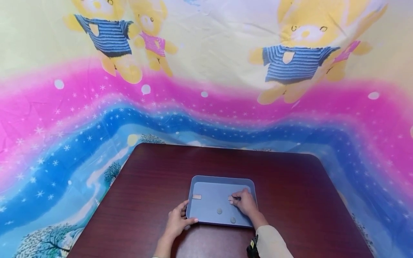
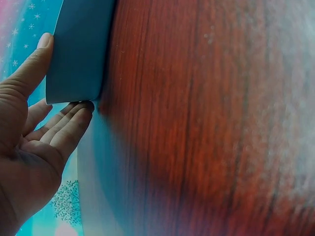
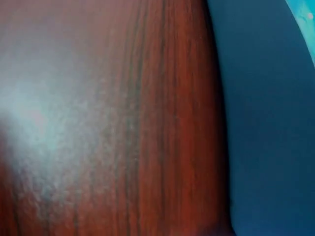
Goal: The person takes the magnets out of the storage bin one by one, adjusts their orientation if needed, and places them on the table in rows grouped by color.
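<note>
It looks like a curtained-off indoor spot, of unclear kind: cloth [image 1: 206,71] printed with teddy bears [image 1: 290,66] and snowflakes [image 1: 40,194] hangs behind and beside a dark wooden table [image 1: 161,172].

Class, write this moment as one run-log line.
left hand: grips tray; right hand: pinches small piece; lying in tray: two discs, rectangular piece

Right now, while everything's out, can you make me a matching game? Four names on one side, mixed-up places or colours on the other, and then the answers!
Names:
1. Tray
2. Table
3. Two round pieces
4. Left grip

Places and colours:
A. Touching the tray's near left corner
B. Dark reddish brown
C. Lying flat inside the tray
D. Blue-grey

Right pairs:
1-D, 2-B, 3-C, 4-A
</note>
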### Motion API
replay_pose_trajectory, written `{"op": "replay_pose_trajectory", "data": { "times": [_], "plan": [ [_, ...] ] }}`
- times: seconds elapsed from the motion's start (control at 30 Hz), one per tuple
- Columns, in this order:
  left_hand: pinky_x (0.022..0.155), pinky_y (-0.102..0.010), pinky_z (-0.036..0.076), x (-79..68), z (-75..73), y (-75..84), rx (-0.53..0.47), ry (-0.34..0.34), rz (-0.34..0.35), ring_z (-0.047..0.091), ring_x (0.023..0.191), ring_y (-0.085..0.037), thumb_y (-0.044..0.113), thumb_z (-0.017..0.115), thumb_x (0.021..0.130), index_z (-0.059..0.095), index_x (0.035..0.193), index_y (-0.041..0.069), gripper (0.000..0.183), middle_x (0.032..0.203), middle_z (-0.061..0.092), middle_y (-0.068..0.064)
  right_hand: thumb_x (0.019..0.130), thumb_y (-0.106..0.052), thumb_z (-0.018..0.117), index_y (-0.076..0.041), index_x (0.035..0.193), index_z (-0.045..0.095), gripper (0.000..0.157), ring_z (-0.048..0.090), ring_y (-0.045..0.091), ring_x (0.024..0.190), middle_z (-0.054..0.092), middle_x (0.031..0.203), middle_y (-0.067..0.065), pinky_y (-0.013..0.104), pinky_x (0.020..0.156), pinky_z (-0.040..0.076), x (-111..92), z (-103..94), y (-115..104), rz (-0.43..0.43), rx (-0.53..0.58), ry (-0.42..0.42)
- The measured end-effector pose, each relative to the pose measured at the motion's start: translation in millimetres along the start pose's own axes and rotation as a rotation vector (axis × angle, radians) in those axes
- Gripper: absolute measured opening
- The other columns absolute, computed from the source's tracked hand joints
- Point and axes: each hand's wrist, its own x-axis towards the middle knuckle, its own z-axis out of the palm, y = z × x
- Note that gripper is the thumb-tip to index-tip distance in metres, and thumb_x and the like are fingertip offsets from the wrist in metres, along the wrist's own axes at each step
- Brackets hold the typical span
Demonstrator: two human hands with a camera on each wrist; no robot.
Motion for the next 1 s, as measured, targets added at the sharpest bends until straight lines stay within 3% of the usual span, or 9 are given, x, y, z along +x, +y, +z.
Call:
{"op": "replay_pose_trajectory", "data": {
  "times": [0.2,0.37,0.5,0.67,0.8,1.0],
  "plan": [
    [0.071,-0.034,0.052,0.2,0.2,-1.4,0.023,-0.001,-0.003,0.063,0.089,-0.029,0.020,0.087,0.063,0.048,0.132,-0.002,0.082,0.107,0.062,-0.019,0.077,-0.017,0.077,-0.012,0.077,0.072,0.007,0.050,0.015,0.077,0.050,0.084,-0.001,0.033,0.068,0.046,0.3,2.9,1.2,-0.066,-0.080,0.002],
    [0.069,-0.035,0.052,-1.2,1.3,-1.3,0.053,0.022,0.017,0.063,0.085,-0.027,0.020,0.087,0.063,0.050,0.130,-0.003,0.081,0.103,0.063,-0.017,0.082,-0.021,0.073,-0.014,0.074,0.063,0.014,0.051,0.015,0.077,0.048,0.089,-0.001,0.033,0.067,0.046,-1.3,2.8,1.2,-0.097,-0.126,-0.025],
    [0.066,-0.034,0.052,-2.5,2.2,-0.3,0.066,0.033,0.034,0.063,0.083,-0.027,0.019,0.087,0.062,0.050,0.129,-0.004,0.079,0.101,0.064,-0.017,0.079,-0.022,0.075,-0.012,0.078,0.065,0.015,0.050,0.013,0.077,0.048,0.092,-0.001,0.032,0.068,0.046,-4.1,4.4,4.1,-0.060,-0.070,-0.021],
    [0.069,-0.034,0.052,-1.8,0.2,1.5,0.071,0.018,0.016,0.063,0.085,-0.027,0.020,0.087,0.063,0.050,0.130,-0.002,0.080,0.103,0.063,-0.017,0.073,-0.016,0.080,-0.005,0.087,0.072,0.020,0.050,0.017,0.078,0.050,0.091,0.004,0.034,0.068,0.046,-4.7,5.0,4.1,-0.096,-0.040,0.012],
    [0.070,-0.036,0.051,-1.1,-1.1,1.8,0.086,0.014,0.014,0.062,0.085,-0.027,0.021,0.086,0.063,0.050,0.130,-0.001,0.079,0.104,0.063,-0.017,0.079,-0.015,0.075,-0.008,0.080,0.068,0.010,0.052,0.019,0.080,0.049,0.093,0.003,0.035,0.069,0.047,-2.3,3.8,-0.8,-0.119,-0.117,-0.014],
    [0.070,-0.036,0.051,-1.4,-0.8,1.7,0.084,0.011,0.016,0.062,0.085,-0.027,0.021,0.086,0.064,0.050,0.131,-0.001,0.080,0.104,0.063,-0.016,0.085,-0.017,0.069,-0.009,0.087,0.059,0.013,0.054,0.019,0.073,0.046,0.094,0.004,0.036,0.065,0.048,-1.6,1.9,-7.2,-0.152,-0.298,-0.088]
  ]
}}
